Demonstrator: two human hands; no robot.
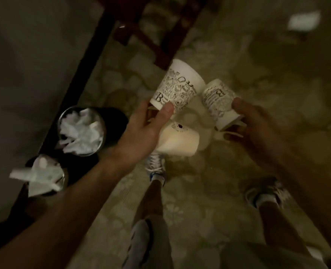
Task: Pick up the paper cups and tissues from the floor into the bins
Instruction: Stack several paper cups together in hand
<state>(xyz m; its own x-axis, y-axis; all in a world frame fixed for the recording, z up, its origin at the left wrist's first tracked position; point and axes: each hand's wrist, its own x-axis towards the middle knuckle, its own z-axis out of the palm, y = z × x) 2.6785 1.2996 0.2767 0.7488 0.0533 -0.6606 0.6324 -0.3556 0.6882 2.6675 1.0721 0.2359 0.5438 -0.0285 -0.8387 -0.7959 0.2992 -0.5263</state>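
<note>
both hands [141, 131] [258, 131] grip printed paper cups [177, 88] above patterned floor [199, 191].

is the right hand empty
No, the right hand grips a printed paper cup by its base, while the left hand holds two more cups.

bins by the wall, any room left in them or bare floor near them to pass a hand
Both bins are crowded: the farther bin is heaped with tissues, and the nearer bin overflows with paper past its rim. Bare carpet lies between the bins and the person's shoes, and wider to the right. The left hand and right hand each hold cups.
</note>
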